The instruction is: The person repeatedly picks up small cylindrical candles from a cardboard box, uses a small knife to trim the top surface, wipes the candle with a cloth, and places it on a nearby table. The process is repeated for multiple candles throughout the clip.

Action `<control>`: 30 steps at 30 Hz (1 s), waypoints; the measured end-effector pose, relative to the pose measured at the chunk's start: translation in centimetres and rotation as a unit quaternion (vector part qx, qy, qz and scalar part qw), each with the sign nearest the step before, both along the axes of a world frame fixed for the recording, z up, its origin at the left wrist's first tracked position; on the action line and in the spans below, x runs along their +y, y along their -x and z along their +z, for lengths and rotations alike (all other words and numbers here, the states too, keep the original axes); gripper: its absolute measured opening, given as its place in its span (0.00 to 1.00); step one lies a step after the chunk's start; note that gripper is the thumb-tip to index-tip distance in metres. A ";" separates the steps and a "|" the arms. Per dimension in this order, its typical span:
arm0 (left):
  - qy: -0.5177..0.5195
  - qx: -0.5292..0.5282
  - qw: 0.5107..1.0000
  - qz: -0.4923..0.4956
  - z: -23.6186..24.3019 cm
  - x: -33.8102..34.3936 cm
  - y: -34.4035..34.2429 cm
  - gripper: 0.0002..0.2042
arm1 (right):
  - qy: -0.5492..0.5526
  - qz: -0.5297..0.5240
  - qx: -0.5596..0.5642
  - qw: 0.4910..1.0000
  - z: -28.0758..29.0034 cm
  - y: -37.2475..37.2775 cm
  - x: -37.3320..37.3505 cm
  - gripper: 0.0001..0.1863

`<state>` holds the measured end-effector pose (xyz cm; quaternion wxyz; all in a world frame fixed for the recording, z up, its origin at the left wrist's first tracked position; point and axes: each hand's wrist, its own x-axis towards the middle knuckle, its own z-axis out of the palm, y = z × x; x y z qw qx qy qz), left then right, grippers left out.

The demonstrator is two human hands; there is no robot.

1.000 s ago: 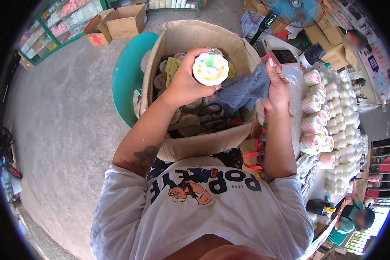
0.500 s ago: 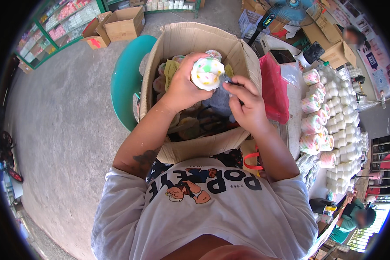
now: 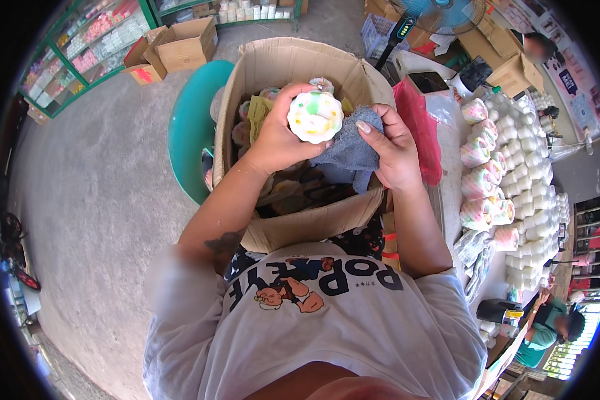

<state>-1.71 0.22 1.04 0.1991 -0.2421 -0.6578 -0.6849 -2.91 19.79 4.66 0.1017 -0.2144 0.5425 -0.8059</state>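
Note:
My left hand [image 3: 272,139] is wrapped round a white scalloped cup [image 3: 315,117] with green, yellow and pink spots. Its wavy rim faces up. Close beside it, my right hand [image 3: 400,150] grips a grey-blue cloth [image 3: 351,152], thumb on top and fingers mostly behind. The cloth hangs just right of the cup; whether they touch I cannot tell. Both hands are over an open cardboard box [image 3: 300,227]. Inside the box, more spotted cups [image 3: 240,133] and a yellow paper piece [image 3: 259,112] show, partly hidden by my hands and arms.
A teal tub [image 3: 192,133] stands left of the box. On the right, a table holds a pink bag [image 3: 417,137], a phone [image 3: 428,82], coloured cups [image 3: 477,180] and stacked white cups [image 3: 523,193]. A fan [image 3: 440,13] and a person in green [image 3: 543,333] are farther off.
My right hand has shifted a little right and brought the cloth up beside the cup, where more of it shows. My left hand still holds the cup, now turned slightly.

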 end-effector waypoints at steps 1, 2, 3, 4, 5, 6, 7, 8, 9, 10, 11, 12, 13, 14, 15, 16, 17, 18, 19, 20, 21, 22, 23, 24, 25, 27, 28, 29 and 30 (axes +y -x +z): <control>0.002 0.010 1.000 0.004 -0.2 0.0 0.0 0.41 | -0.009 -0.014 0.003 1.000 -0.2 0.1 0.1 0.09; 0.003 0.022 1.000 0.009 -0.3 0.1 0.2 0.41 | -0.019 -0.027 0.008 0.999 -0.4 0.5 0.2 0.09; 0.004 0.034 0.999 0.016 -0.4 0.1 0.2 0.41 | -0.029 -0.038 0.014 0.999 -0.5 0.9 0.3 0.09; 0.002 0.021 1.000 0.003 -0.3 0.0 0.3 0.41 | -0.044 -0.039 0.016 0.998 -0.4 1.0 0.3 0.09; -0.001 0.006 1.000 -0.008 -0.3 0.0 0.2 0.42 | -0.060 -0.038 0.016 0.997 -0.5 0.9 0.4 0.09; -0.005 -0.010 1.000 -0.020 -0.4 0.0 0.2 0.42 | -0.075 -0.037 0.016 0.996 -0.5 0.8 0.4 0.09; -0.034 -0.024 0.998 -0.045 -0.5 0.2 0.1 0.42 | -0.088 -0.026 0.027 0.995 -0.4 0.8 0.2 0.09; -0.023 -0.025 0.998 -0.044 -0.6 0.2 0.1 0.42 | -0.102 -0.038 0.049 0.993 -0.8 0.7 0.0 0.09; -0.012 -0.027 0.999 -0.044 -0.7 0.2 0.1 0.42 | -0.115 -0.049 0.071 0.990 -1.3 0.6 -0.4 0.10; -0.001 -0.029 0.999 -0.045 -0.7 0.2 0.2 0.41 | -0.128 -0.062 0.093 0.985 -1.6 0.7 -0.8 0.10; -0.012 -0.048 0.997 -0.051 -0.8 0.3 0.0 0.40 | -0.126 -0.071 0.108 0.984 -1.8 0.5 -1.2 0.10; -0.012 -0.058 0.998 -0.036 -0.7 0.3 -0.1 0.40 | -0.122 -0.093 0.103 0.983 -2.1 0.6 -1.7 0.10; -0.012 -0.068 0.997 -0.021 -0.5 0.2 -0.1 0.40 | -0.118 -0.117 0.099 0.981 -2.2 0.8 -2.4 0.10; -0.011 -0.075 0.997 -0.008 -0.3 0.2 0.0 0.40 | -0.113 -0.142 0.097 0.979 -2.1 1.1 -3.1 0.10; -0.018 -0.083 0.996 -0.001 -0.3 0.2 0.0 0.40 | -0.118 -0.162 0.141 0.969 -1.8 1.3 -3.7 0.09; -0.011 -0.083 0.996 0.007 -0.5 0.2 -0.1 0.40 | -0.123 -0.167 0.127 0.970 -2.0 1.6 -3.9 0.09; -0.005 -0.077 0.997 0.017 -0.4 0.1 0.0 0.39 | -0.127 -0.172 0.117 0.970 -2.0 2.2 -4.1 0.09; 0.001 -0.072 0.997 0.026 -0.5 0.1 0.1 0.39 | -0.131 -0.176 0.108 0.970 -2.2 2.6 -4.2 0.10; -0.004 -0.071 0.997 0.025 -0.7 0.2 0.1 0.39 | -0.151 -0.192 0.132 0.961 -2.8 2.1 -3.9 0.10; -0.006 -0.068 0.997 0.026 -0.9 0.2 0.1 0.39 | -0.169 -0.207 0.157 0.951 -3.7 1.3 -3.7 0.10; -0.009 -0.065 0.998 0.025 -0.8 0.3 0.3 0.39 | -0.186 -0.224 0.182 0.939 -4.2 0.9 -3.5 0.11; -0.006 -0.065 0.997 0.030 -0.5 0.3 0.4 0.39 | -0.193 -0.232 0.191 0.934 -4.1 1.2 -3.5 0.11; -0.004 -0.070 0.997 0.036 -0.5 0.4 0.4 0.38 | -0.202 -0.238 0.196 0.930 -4.2 1.3 -3.5 0.11; -0.003 -0.075 0.996 0.042 -0.5 0.5 0.4 0.38 | -0.211 -0.244 0.201 0.925 -4.2 1.5 -3.5 0.12; -0.011 -0.078 0.996 0.044 -0.5 0.5 0.5 0.38 | -0.193 -0.239 0.182 0.934 -3.9 2.3 -3.9 0.12; -0.025 -0.089 0.995 0.044 -0.7 0.4 0.5 0.38 | -0.170 -0.209 0.133 0.954 -3.0 2.9 -4.5 0.12; -0.019 -0.085 0.995 0.048 -0.9 0.3 0.4 0.38 | -0.158 -0.193 0.108 0.962 -2.8 2.9 -4.7 0.12; -0.013 -0.081 0.995 0.050 -1.0 0.3 0.3 0.38 | -0.178 -0.215 0.135 0.951 -3.5 2.5 -4.4 0.12; -0.006 -0.076 0.996 0.053 -1.0 0.1 0.3 0.38 | -0.197 -0.235 0.164 0.937 -4.5 1.9 -4.1 0.12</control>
